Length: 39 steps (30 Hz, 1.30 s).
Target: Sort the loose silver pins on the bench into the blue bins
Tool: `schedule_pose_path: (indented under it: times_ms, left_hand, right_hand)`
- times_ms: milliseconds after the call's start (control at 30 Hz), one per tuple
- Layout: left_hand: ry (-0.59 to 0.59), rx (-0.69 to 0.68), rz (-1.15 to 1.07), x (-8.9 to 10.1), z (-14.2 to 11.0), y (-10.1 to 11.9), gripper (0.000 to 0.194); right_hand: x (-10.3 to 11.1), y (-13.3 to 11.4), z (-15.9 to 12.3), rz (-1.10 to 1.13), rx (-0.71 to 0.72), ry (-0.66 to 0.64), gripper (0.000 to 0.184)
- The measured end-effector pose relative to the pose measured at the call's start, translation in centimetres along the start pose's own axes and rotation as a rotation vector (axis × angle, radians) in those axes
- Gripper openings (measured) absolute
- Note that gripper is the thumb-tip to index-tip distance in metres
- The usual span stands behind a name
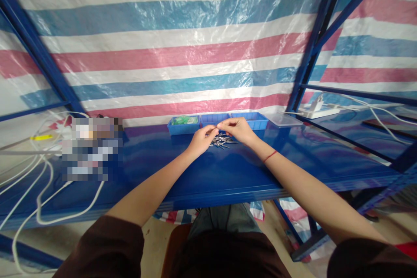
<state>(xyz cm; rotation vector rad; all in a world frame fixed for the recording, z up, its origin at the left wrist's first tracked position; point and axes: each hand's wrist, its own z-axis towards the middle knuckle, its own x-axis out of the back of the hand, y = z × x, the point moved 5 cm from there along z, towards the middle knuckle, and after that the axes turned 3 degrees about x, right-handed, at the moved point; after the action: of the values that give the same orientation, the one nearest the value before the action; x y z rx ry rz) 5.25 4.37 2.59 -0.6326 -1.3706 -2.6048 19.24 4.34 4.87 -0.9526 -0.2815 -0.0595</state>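
Observation:
My left hand (204, 138) and my right hand (237, 129) meet in the middle of the view, fingertips pinched together at almost the same spot. Whatever lies between the fingers is too small to make out. Just below them a pile of thin, shiny metal pieces (223, 140) lies on the blue table; they look like slim rods or pins. Behind my hands stands a row of blue plastic bins. Green-and-clear plastic bags fill the left bin (184, 129). The middle bin (215, 118) is partly hidden by my hands, and the right bin (257, 122) shows its ribbed inside.
A clear plastic lid (284, 120) lies right of the bins. White cables (48, 173) loop over the table's left end beside a blurred-out patch. A power strip (321, 112) sits at the right. Blue metal posts (308, 61) and a striped sheet (182, 39) enclose the table (156, 156).

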Motion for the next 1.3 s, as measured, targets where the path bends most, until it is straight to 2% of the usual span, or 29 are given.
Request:
schedule_pose_path:
  times_ms: [200, 400, 600, 767, 867, 900, 967, 1067, 1133, 1233, 1300]
  left_hand:
    - [0.028, 0.012, -0.036, 0.3, 0.1, -0.3, 0.026]
    - [0.047, -0.006, -0.056, 0.0, 0.0, -0.2, 0.023]
    - [0.216, 0.002, -0.032, 1.1, 0.0, 0.2, 0.019]
    - [0.237, 0.030, 0.024, 1.4, -0.1, 0.5, 0.019]
    - [0.204, 0.045, 0.060, 1.1, -0.1, 0.0, 0.023]
    - [0.183, 0.054, 0.087, 1.0, -0.1, -0.2, 0.027]
    - [0.100, 0.037, 0.191, 0.5, -0.1, -0.6, 0.033]
    - [-0.057, -0.072, 0.413, -0.3, -0.5, -0.5, 0.033]
    - [-0.139, -0.107, 0.525, -0.7, -0.8, -0.5, 0.034]
    - [-0.241, -0.143, 0.628, -1.1, -1.3, -0.1, 0.026]
    - [-0.286, -0.164, 0.674, -1.3, -1.4, 0.2, 0.020]
  right_hand:
    - [-0.1, 0.3, 0.0, 0.031, -0.002, -0.017, 0.038]
    - [0.0, -0.9, -0.1, -0.077, 0.114, 0.045, 0.034]
    - [0.0, -1.1, 0.0, -0.228, 0.183, 0.034, 0.030]
    - [-0.2, -0.1, 0.0, -0.303, 0.122, -0.053, 0.029]
    - [-0.8, 1.5, 0.1, -0.194, -0.042, -0.136, 0.030]
    - [-0.7, 2.2, 0.1, -0.131, -0.119, -0.114, 0.030]
    - [0.2, 3.3, 0.3, 0.009, -0.258, 0.040, 0.028]
    - [3.2, 4.6, 0.3, 0.156, -0.386, 0.354, 0.023]
    - [5.3, 5.2, 0.2, 0.162, -0.451, 0.483, 0.022]
    - [7.7, 5.9, 0.0, 0.104, -0.555, 0.555, 0.028]
    - [8.1, 6.0, -0.1, 0.105, -0.585, 0.546, 0.032]
